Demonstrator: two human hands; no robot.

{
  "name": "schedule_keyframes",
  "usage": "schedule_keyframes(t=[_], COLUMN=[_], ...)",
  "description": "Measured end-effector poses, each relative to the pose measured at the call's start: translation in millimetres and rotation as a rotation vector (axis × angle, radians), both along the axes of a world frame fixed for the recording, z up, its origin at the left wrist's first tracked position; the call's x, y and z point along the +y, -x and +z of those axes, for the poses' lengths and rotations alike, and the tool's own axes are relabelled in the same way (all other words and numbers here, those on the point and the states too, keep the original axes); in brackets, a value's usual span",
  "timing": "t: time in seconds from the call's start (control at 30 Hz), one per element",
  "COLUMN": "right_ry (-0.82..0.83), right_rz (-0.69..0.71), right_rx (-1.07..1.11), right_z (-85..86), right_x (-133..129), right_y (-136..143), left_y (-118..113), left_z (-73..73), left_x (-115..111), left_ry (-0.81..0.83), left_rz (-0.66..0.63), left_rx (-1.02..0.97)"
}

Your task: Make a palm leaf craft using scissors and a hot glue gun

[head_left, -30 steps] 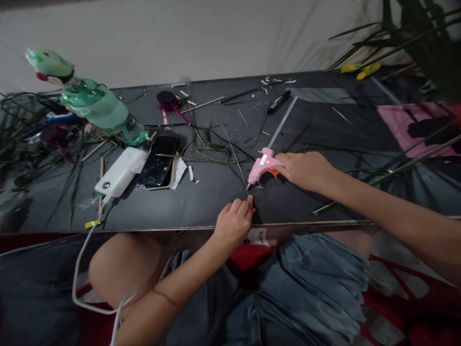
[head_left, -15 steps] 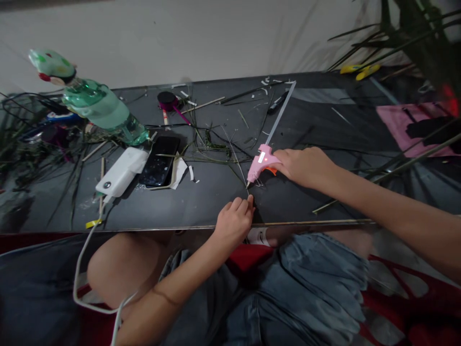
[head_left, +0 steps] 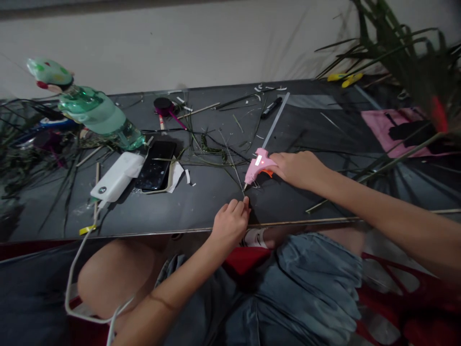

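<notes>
item one, hands. i find the right hand (head_left: 298,168) closed around the handle of a pale pink plastic glue gun (head_left: 255,167), its orange trigger (head_left: 268,172) showing under the fingers; whether the trigger is pressed, i cannot tell. the left hand (head_left: 231,221) is curled closed near the table's front edge and appears to pinch the lower end of a thin, pale, wire-like strand (head_left: 234,166); the exact contact is hidden.

item two, position. the gun points down towards me over the dark grey tabletop (head_left: 162,206), its metal nozzle (head_left: 245,187) at the strand, just beyond the left fingertips.

item three, change. compared with a second ago, my view has turned slightly, so the tabletop sits further left. the rear end of the translucent glue stick (head_left: 276,120) now reaches a little past the far end of the black capped pen (head_left: 271,108); then it fell short. the nozzle has hardly left its spot, and both grips are unchanged.

finding: i judge this a slight re-angling of the gun, with work held at one point on the strand. whether glue is flowing is too small to see.
</notes>
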State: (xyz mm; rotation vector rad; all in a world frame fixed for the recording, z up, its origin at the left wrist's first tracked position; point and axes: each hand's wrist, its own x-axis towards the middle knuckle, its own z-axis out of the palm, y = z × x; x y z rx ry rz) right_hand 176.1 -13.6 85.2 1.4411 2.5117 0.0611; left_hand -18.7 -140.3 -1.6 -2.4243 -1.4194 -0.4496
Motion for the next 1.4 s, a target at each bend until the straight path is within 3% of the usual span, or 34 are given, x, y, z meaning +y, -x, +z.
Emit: schedule_keyframes(t=[0.23, 0.47, 0.77, 1.13, 1.4], right_ry=[0.009, -0.027, -0.037, -0.022, -0.015], right_rz=[-0.034, -0.177, -0.097, 0.014, 0.022], right_rx=[0.026, 0.145, 0.151, 0.095, 0.078], right_z=[2.3, 8.0, -17.3, -11.9, -10.2], right_x=[-2, -4, -1, -2, -5], right_y=[1, -2, -6, -9, -11], left_y=[1, 1, 1, 1, -1], left_z=[-1.1, -2.4, -0.8, -2.2, 0.0], left_x=[1, 1, 1, -1, 0], left_ry=[-0.033, -0.028, -0.03, 0.078, -0.065], left_rz=[-0.031, -0.031, -0.021, 0.0, -0.022], left_rx=[-0.048, -0.024, -0.016, -0.004, -0.029])
